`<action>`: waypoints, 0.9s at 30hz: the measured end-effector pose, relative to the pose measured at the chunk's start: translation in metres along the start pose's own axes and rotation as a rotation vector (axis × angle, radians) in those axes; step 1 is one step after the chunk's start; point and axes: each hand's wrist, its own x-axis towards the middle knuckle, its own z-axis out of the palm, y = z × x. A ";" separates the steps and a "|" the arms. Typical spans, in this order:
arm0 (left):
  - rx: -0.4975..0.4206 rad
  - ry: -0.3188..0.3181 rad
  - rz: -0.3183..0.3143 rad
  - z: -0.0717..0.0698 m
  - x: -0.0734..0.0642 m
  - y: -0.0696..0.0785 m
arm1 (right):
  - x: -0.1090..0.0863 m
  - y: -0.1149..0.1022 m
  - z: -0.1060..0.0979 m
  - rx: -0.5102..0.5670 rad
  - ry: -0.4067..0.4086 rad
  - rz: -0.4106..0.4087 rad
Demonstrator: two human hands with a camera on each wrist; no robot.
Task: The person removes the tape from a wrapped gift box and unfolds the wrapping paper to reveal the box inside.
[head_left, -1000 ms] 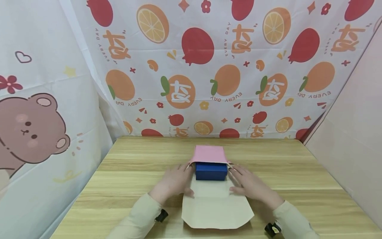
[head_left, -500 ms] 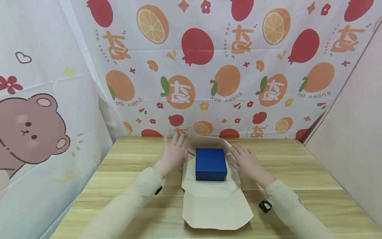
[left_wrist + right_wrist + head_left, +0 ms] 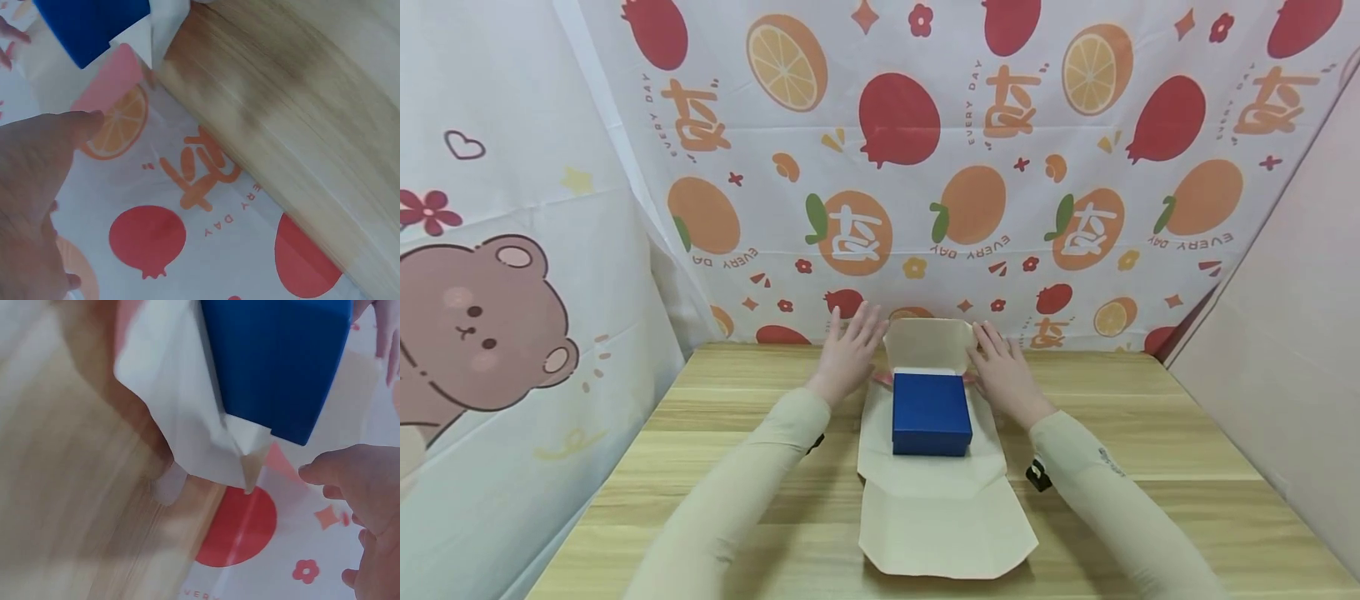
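A blue lidded box (image 3: 931, 414) sits on an unfolded cardboard box (image 3: 943, 529), cream inside and pink outside. The far panel (image 3: 928, 343) of the cardboard stands up behind the blue box. At its left edge is my left hand (image 3: 847, 354), fingers spread and straight; my right hand (image 3: 1007, 373) is at the right edge with its fingers extended. In the left wrist view, the left thumb is beside a pink flap (image 3: 112, 78). The right thumb (image 3: 319, 469) points toward a pink corner in the right wrist view. Whether either hand touches the panel is hard to tell.
The wooden table (image 3: 737, 500) lies under the cardboard. A fruit-print cloth (image 3: 917, 200) hangs behind the table's back edge, with a bear-print cloth (image 3: 490, 333) on the left and a pale wall (image 3: 1277, 350) on the right.
Both hands have moved forward, away from me. The pink-backed panel that covered the blue box has swung up and back, uncovering it. The blue box has stayed in place.
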 end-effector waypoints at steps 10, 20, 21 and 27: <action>-0.048 0.053 0.095 0.004 0.018 0.017 | 0.023 0.001 0.022 0.014 -0.141 0.031; -0.092 -0.232 0.156 0.016 0.018 0.018 | 0.027 0.006 0.031 0.075 -0.259 0.043; -0.125 -0.267 0.146 0.019 0.018 0.018 | 0.026 0.007 0.032 0.083 -0.282 0.038; -0.264 -0.422 0.089 0.038 0.018 0.022 | 0.022 0.008 0.045 0.136 -0.420 0.010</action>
